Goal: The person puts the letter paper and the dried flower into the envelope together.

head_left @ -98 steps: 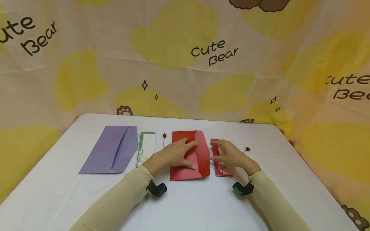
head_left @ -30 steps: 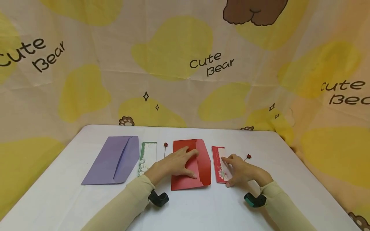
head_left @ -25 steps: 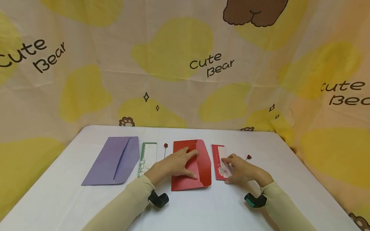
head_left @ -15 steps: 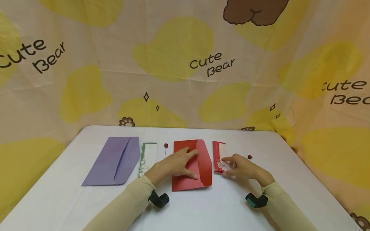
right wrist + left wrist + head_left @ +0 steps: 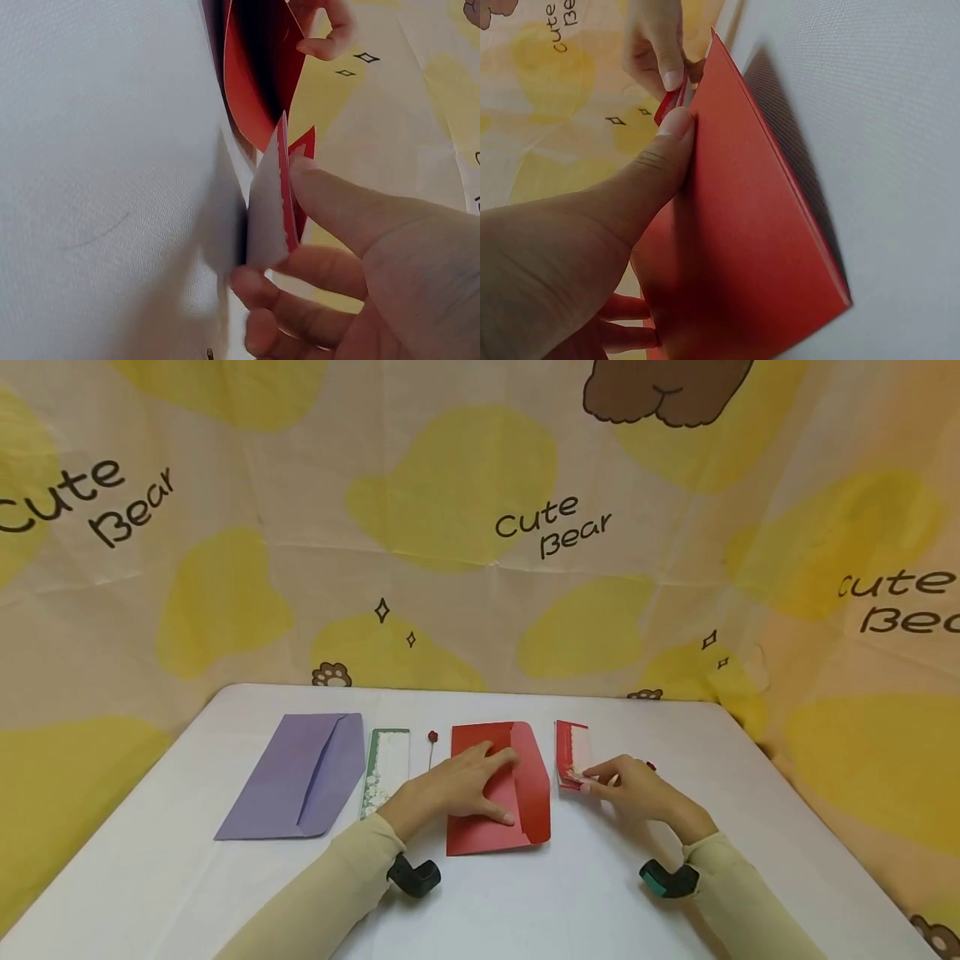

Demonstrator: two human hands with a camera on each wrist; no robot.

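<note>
A red envelope (image 5: 536,793) lies flap to the right on the white table. My left hand (image 5: 453,783) rests on it with fingers spread; in the left wrist view the thumb (image 5: 649,172) lies along the envelope's red face (image 5: 742,202). To its right, my right hand (image 5: 645,789) pinches the near end of a red greeting card (image 5: 572,745) with a flower print. The right wrist view has the thumb (image 5: 330,195) on one side of the card (image 5: 264,214) and fingers underneath. Its red layers stand apart there, like a folded card, with the near end raised.
At the left lie a purple envelope (image 5: 273,781) and a green-edged floral card (image 5: 388,756), partly behind the left wrist. A small red rose on a thin stem (image 5: 432,737) sits between that card and the red envelope. Another rose (image 5: 651,767) is mostly hidden behind the right hand.
My right hand has gone from hovering over the red card to pinching its near end, and the card has slid away and tilted up. The left hand keeps its place on the envelope.
</note>
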